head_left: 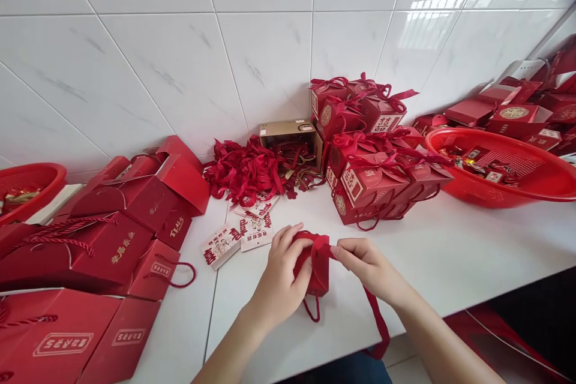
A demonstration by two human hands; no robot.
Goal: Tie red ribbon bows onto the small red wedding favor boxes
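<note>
A small red box (320, 276) stands on the white table between my hands, with a cord handle hanging at its lower side. My left hand (284, 270) is wrapped round the box's left side and top. Pinched in the fingers of my right hand (360, 257) is a red ribbon (377, 318), which crosses the box top and trails down over the table's front edge. Behind my left hand lie several printed cards (257, 229) and a heap of loose red ribbons (245, 171).
Red gift boxes (112, 246) are stacked at the left, beside a red basket (33, 175). Ribbon-tied boxes (373, 183) stand at the back, near a brown carton (288, 127). Another red basket (517, 156) and more boxes (517, 113) are at the right.
</note>
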